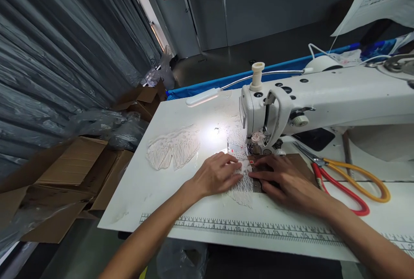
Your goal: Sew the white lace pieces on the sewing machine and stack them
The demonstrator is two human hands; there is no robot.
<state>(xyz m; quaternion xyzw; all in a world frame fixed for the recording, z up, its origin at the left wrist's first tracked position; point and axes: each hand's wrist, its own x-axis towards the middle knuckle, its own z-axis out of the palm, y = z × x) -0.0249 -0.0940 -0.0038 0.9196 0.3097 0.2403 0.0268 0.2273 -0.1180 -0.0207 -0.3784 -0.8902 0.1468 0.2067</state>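
A strip of white lace [242,190] lies flat under the needle area of the white sewing machine [336,98]. From the left, my left hand [220,173] rests its outstretched fingers on the lace's edge. My right hand [281,177] is on the other side, fingers spread, with the fingertips touching the lace's right edge over a brown plate [302,164]. Both hands are open, pressing rather than gripping. Under the machine head, the presser foot is partly hidden. Another lace piece [174,147], with a notch in its lower edge, lies to the left on the table.
Scissors [352,177] with orange and red handles lie right of my right hand. A lit lamp [203,97] on a bendy neck hangs over the white table [129,197]. A printed ruler [226,227] runs along its front edge. Cardboard boxes [71,162] stand left.
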